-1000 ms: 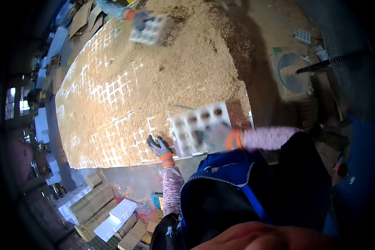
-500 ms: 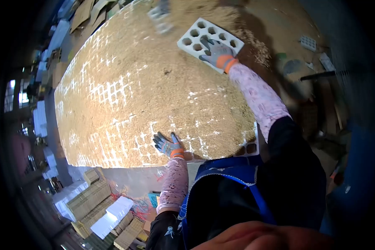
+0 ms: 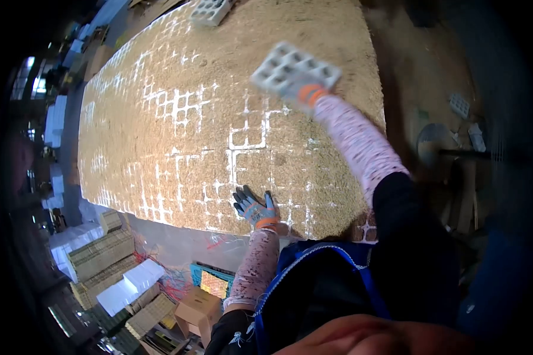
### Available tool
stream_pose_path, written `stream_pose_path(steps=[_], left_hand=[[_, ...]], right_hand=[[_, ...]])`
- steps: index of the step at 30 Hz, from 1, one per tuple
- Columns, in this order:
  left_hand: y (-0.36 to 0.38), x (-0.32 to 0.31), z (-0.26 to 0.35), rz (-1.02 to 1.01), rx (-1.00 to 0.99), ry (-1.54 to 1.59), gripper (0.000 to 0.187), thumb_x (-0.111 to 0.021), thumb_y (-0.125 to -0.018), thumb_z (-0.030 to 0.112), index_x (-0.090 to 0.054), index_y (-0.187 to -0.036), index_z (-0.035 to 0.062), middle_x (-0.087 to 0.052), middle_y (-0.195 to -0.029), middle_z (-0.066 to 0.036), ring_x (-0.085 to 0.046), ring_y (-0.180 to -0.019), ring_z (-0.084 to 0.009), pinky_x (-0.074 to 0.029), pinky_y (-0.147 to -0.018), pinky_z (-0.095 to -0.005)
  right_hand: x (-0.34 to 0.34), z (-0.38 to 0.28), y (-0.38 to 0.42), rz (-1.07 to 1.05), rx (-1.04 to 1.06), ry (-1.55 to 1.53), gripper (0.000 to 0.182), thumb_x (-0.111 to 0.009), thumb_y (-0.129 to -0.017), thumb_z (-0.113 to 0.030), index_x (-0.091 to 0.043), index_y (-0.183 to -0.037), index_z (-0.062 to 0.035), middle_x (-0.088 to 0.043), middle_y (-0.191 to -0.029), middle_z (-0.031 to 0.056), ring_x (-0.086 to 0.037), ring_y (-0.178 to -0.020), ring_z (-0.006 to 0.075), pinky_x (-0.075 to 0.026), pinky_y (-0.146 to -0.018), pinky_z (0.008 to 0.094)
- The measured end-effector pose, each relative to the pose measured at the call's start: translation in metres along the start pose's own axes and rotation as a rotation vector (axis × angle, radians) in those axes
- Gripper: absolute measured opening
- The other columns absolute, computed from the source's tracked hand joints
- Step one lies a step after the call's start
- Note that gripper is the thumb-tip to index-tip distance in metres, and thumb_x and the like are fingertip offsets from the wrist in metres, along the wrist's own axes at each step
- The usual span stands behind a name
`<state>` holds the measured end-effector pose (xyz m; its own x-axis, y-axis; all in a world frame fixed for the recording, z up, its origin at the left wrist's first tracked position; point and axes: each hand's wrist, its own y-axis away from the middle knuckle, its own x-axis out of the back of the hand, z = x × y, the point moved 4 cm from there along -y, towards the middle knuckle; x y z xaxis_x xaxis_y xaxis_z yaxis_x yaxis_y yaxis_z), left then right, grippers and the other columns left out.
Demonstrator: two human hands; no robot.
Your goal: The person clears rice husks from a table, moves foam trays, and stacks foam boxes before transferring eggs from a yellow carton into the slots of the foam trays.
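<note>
A wide surface of white grids (image 3: 186, 106) lies under loose brown grainy material (image 3: 314, 142). My left hand (image 3: 256, 207), in a grey glove with an orange cuff, rests flat with fingers spread near the close edge. My right hand (image 3: 302, 89), gloved alike and blurred by motion, is on a white block with rows of round holes (image 3: 293, 62), at its near side. Its fingers are smeared, but they seem to grip the block. White grid lines show between the two hands.
Another holed block (image 3: 210, 10) sits at the surface's far edge. Stacked bundles (image 3: 103, 254), white blocks (image 3: 130, 287) and a cardboard box (image 3: 198, 310) stand at the lower left. A dark bar (image 3: 474, 155) is at the right.
The view has shifted. My right hand and the block have swept over the grainy material, and more white grid lines show below them. My left hand remains flat near the close edge.
</note>
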<state>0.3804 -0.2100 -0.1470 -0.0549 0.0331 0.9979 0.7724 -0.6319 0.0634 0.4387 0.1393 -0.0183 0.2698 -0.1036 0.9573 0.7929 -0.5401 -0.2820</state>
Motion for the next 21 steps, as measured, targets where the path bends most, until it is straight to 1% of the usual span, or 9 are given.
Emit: stream_pose_path(steps=[5, 8, 9, 12, 14, 15, 17, 19, 21], left_hand=[[-0.007, 0.008, -0.008, -0.103, -0.002, -0.043, 0.082, -0.045, -0.086, 0.055, -0.021, -0.146, 0.0047, -0.014, -0.153, -0.019, -0.011, -0.142, -0.0338, -0.004, -0.115, -0.0453], [-0.009, 0.013, -0.009, -0.154, -0.012, -0.08, 0.081, -0.043, -0.087, 0.054, -0.02, -0.147, 0.0048, -0.014, -0.153, -0.019, -0.01, -0.142, -0.0337, -0.003, -0.115, -0.0458], [-0.008, 0.012, -0.01, -0.15, -0.013, -0.049, 0.081, -0.043, -0.087, 0.054, -0.019, -0.147, 0.0047, -0.014, -0.153, -0.019, -0.01, -0.142, -0.0339, -0.003, -0.115, -0.0457], [0.003, 0.011, -0.002, -0.133, -0.001, 0.004, 0.081, -0.044, -0.086, 0.053, -0.02, -0.146, 0.0043, -0.015, -0.152, -0.02, -0.01, -0.142, -0.0349, -0.003, -0.115, -0.0461], [0.002, 0.013, 0.003, -0.095, -0.004, 0.032, 0.08, -0.046, -0.085, 0.052, -0.023, -0.145, 0.0037, -0.017, -0.151, -0.021, -0.011, -0.141, -0.0365, -0.004, -0.115, -0.0472], [0.001, 0.014, 0.004, -0.077, -0.013, 0.061, 0.079, -0.047, -0.085, 0.051, -0.025, -0.144, 0.0034, -0.019, -0.15, -0.022, -0.012, -0.141, -0.0367, -0.004, -0.114, -0.048], [0.009, 0.009, 0.014, -0.056, -0.018, 0.088, 0.079, -0.049, -0.083, 0.049, -0.026, -0.143, 0.0029, -0.021, -0.15, -0.022, -0.014, -0.14, -0.0368, -0.005, -0.114, -0.0483], [0.013, 0.009, 0.02, -0.047, -0.02, 0.116, 0.078, -0.052, -0.083, 0.046, -0.027, -0.142, 0.0027, -0.023, -0.149, -0.021, -0.015, -0.14, -0.037, -0.006, -0.114, -0.0488], [0.009, 0.006, 0.018, -0.035, -0.017, 0.115, 0.079, -0.05, -0.083, 0.047, -0.026, -0.143, 0.0024, -0.021, -0.15, -0.021, -0.013, -0.14, -0.0364, -0.005, -0.114, -0.0486]], right_hand=[[-0.095, 0.201, 0.035, -0.166, -0.173, 0.494, 0.044, -0.047, -0.086, -0.014, -0.05, -0.13, -0.0162, -0.05, -0.125, 0.0092, -0.049, -0.115, 0.0252, -0.037, -0.101, 0.0381], [-0.068, 0.136, 0.017, 0.06, -0.331, 0.175, 0.037, -0.053, -0.085, -0.015, -0.058, -0.121, -0.024, -0.05, -0.126, 0.0026, -0.048, -0.116, 0.0236, -0.042, -0.094, 0.0425], [-0.032, 0.052, -0.005, -0.025, 0.011, 0.652, 0.03, -0.059, -0.081, -0.016, -0.064, -0.11, -0.0237, -0.053, -0.12, 0.001, -0.049, -0.114, 0.0221, -0.046, -0.088, 0.0381], [0.031, -0.104, -0.022, -0.255, -0.138, -0.136, 0.034, -0.049, -0.086, -0.032, -0.058, -0.119, -0.0252, -0.05, -0.123, -0.0013, -0.046, -0.114, 0.0238, -0.04, -0.084, 0.0598], [-0.071, -0.187, -0.048, -0.292, -0.019, -0.136, 0.043, -0.039, -0.09, -0.032, -0.046, -0.132, -0.027, -0.047, -0.129, 0.0001, -0.044, -0.119, 0.0236, -0.038, -0.091, 0.0583], [-0.093, -0.222, -0.052, -0.284, 0.107, -0.228, 0.042, -0.04, -0.089, -0.03, -0.048, -0.129, -0.0225, -0.048, -0.127, 0.0023, -0.046, -0.116, 0.0213, -0.04, -0.092, 0.0501], [-0.105, -0.231, -0.062, -0.354, 0.281, -0.216, 0.04, -0.04, -0.088, -0.027, -0.05, -0.125, -0.0166, -0.05, -0.125, 0.0052, -0.049, -0.114, 0.0192, -0.042, -0.094, 0.0385], [-0.111, -0.181, -0.106, -0.395, 0.158, -0.151, 0.05, -0.03, -0.091, -0.04, -0.041, -0.134, -0.0172, -0.04, -0.138, 0.0071, -0.04, -0.126, 0.0224, -0.031, -0.103, 0.0413], [-0.1, -0.095, -0.137, -0.373, -0.258, -0.122, 0.062, -0.019, -0.094, -0.053, -0.031, -0.144, -0.0193, -0.031, -0.149, 0.0043, -0.031, -0.136, 0.0221, -0.019, -0.111, 0.0444]])
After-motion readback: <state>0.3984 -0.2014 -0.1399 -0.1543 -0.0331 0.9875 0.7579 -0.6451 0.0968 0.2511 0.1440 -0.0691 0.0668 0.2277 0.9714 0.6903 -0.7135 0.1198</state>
